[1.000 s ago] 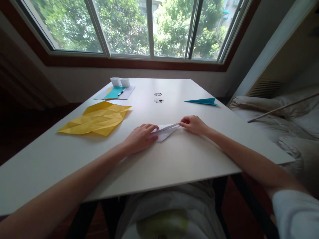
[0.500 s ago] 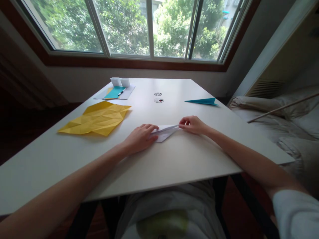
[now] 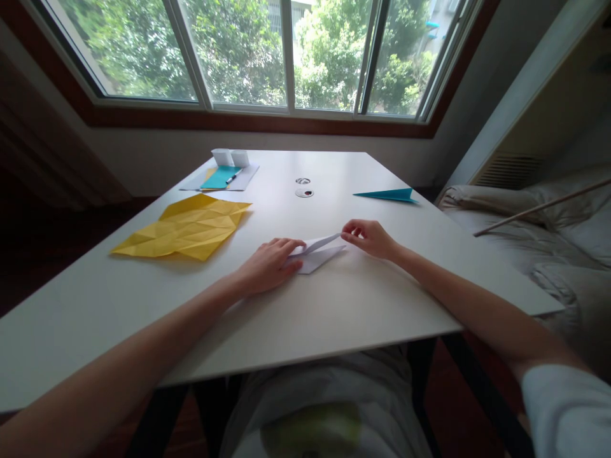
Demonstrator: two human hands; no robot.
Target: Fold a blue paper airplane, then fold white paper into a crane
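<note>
A folded white sheet of paper [image 3: 315, 259] lies on the table in front of me. My left hand [image 3: 271, 266] holds its left end down, thumb on the near side and fingers on the far side. At the right end, my right hand [image 3: 367, 238] pinches the tip of the upper flap between thumb and fingertips and holds it raised. The lower layer rests on the tabletop, with a gap between it and the lifted flap. The paper's left end is hidden under my left hand.
On the white table [image 3: 334, 318], a creased yellow paper [image 3: 191, 226] lies to the left. A folded blue paper plane [image 3: 387, 194] sits at the back right. Blue paper [image 3: 220, 177], a pen [image 3: 233, 176] and small white containers [image 3: 230, 157] are at the back left.
My right hand has lifted the flap's tip up and slightly away from me, so the flap has parted from the lower layer. The left hand has stayed in place.
</note>
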